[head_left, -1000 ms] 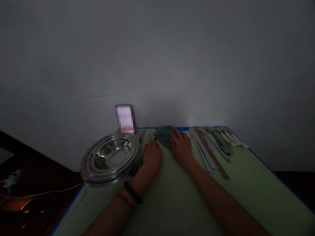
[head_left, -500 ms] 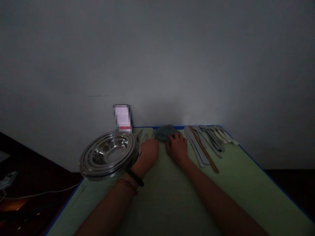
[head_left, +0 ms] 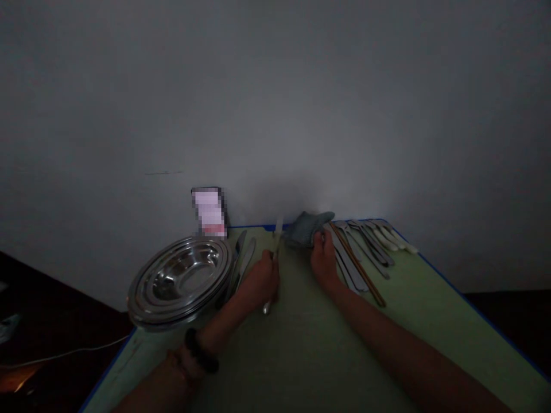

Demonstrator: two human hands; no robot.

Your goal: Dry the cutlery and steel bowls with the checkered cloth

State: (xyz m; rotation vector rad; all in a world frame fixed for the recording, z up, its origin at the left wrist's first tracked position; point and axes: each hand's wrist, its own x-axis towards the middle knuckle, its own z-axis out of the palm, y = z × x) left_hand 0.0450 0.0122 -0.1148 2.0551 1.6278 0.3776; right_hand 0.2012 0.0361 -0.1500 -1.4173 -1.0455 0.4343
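My left hand is closed around a table knife; its handle end sticks out below the fist and its blurred blade points up toward the wall. A grey-green cloth is pinched in my right hand, bunched and partly lifted off the table, close beside the blade. Left of my left hand lie two more knives, near a stack of shiny metal dishes. Just right of my right hand are flat metal knives and a pair of wooden chopsticks.
Several metal spoons and forks and white-handled cutlery lie at the right back of the green table. A phone with a blurred screen leans on the wall behind the dishes. A white cable hangs at left.
My left hand has picked up a knife and turned it upright beside the cloth. My right hand has gone from resting over the cloth to gripping and raising it. The view has shifted slightly.
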